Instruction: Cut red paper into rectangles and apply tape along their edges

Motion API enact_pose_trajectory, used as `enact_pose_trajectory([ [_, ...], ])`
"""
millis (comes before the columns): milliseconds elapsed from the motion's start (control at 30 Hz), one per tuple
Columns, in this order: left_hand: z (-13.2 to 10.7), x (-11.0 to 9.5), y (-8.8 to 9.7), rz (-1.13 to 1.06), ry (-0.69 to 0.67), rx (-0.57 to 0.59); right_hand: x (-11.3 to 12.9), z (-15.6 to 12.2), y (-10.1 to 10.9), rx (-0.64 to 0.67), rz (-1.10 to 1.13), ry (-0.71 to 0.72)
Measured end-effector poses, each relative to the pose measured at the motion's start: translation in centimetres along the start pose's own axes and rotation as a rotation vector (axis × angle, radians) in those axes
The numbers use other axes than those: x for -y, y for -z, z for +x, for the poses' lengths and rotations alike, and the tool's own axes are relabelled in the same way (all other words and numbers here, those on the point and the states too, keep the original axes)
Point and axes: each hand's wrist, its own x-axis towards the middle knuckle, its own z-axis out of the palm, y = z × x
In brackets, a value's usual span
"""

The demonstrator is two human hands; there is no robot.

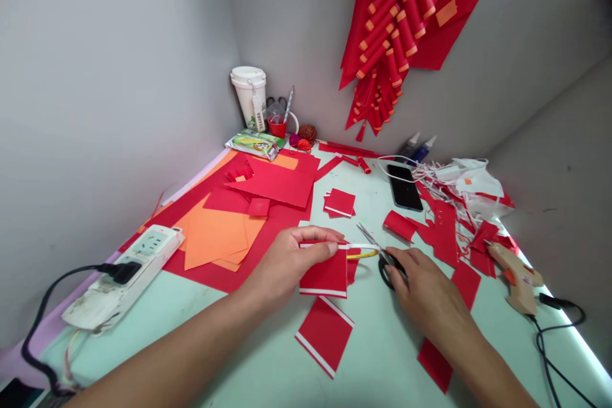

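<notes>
My left hand [292, 262] pinches a red paper square [324, 277] with white strips along its top and bottom edges. To the right of its fingers runs a narrow white band [359, 246] with a yellow curved edge below it, perhaps a roll of tape; part is hidden behind the paper. In my right hand [423, 284] are black-handled scissors [369, 236], their blades pointing up and left across the band's right end. Whether the blades touch it I cannot tell. Just below the held square lies another red square [326, 336] with two white strips.
Red squares [340, 202] lie beyond my hands. Orange sheets [215, 233] and a power strip [127, 277] are at left. A phone [404, 187], paper scraps [444, 233] and a glue gun [519, 280] lie right. A white cup [249, 95] stands behind; red paper firecrackers [392, 25] hang on the wall.
</notes>
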Motion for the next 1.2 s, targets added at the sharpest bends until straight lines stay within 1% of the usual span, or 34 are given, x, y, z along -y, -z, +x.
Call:
enact_pose_trajectory([
  [100, 0.2, 0.1, 0.0, -0.055, 0.012, -0.024, 0.2, -0.3, 0.2, 0.032, -0.083, 0.018],
  [167, 0.3, 0.0, -0.1, -0.100, 0.040, -0.034, 0.2, -0.4, 0.3, 0.049, -0.087, -0.001],
  [233, 0.3, -0.1, -0.1, -0.135, 0.062, -0.039, -0.1, -0.3, 0.4, 0.059, -0.041, -0.044],
  [300, 0.3, -0.1, -0.1, -0.158, 0.076, -0.048, -0.3, -0.1, 0.6, 0.068, 0.078, -0.100],
  [367, 0.4, -0.1, 0.1, -0.186, 0.077, -0.073, -0.4, 0.1, 1.0, 0.068, 0.311, -0.175],
  [433, 0.6, -0.1, 0.2, -0.223, 0.070, -0.094, -0.1, 0.0, 1.6, 0.070, 0.653, -0.245],
  [500, 0.7, -0.1, 0.2, -0.258, 0.051, -0.103, 0.7, -0.3, 2.3, 0.103, 0.992, -0.285],
  [567, 0.8, -0.2, 0.3, -0.278, 0.026, -0.120, 1.7, -0.9, 2.7, 0.196, 1.252, -0.292],
  [667, 0.7, -0.3, 0.3, -0.298, -0.008, -0.164, 3.2, -1.9, 2.7, 0.342, 1.487, -0.308],
  [733, 0.6, -0.3, 0.3, -0.315, -0.024, -0.177, 3.9, -2.4, 2.3, 0.408, 1.545, -0.310],
  [833, 0.6, -0.4, 0.3, -0.329, -0.045, -0.175, 4.4, -2.7, 1.6, 0.523, 1.553, -0.258],
  [900, 0.6, -0.4, 0.2, -0.332, -0.047, -0.175, 4.5, -2.6, 1.2, 0.575, 1.556, -0.229],
  [967, 0.6, -0.3, 0.2, -0.332, -0.037, -0.175, 4.6, -2.5, 0.9, 0.588, 1.566, -0.221],
  [1100, 0.5, -0.1, -0.2, -0.322, -0.012, -0.175, 5.0, -2.5, 0.8, 0.554, 1.619, -0.230],
  [1200, 0.3, 0.3, -0.7, -0.313, 0.008, -0.158, 5.3, -2.6, 0.9, 0.527, 1.613, -0.252],
])
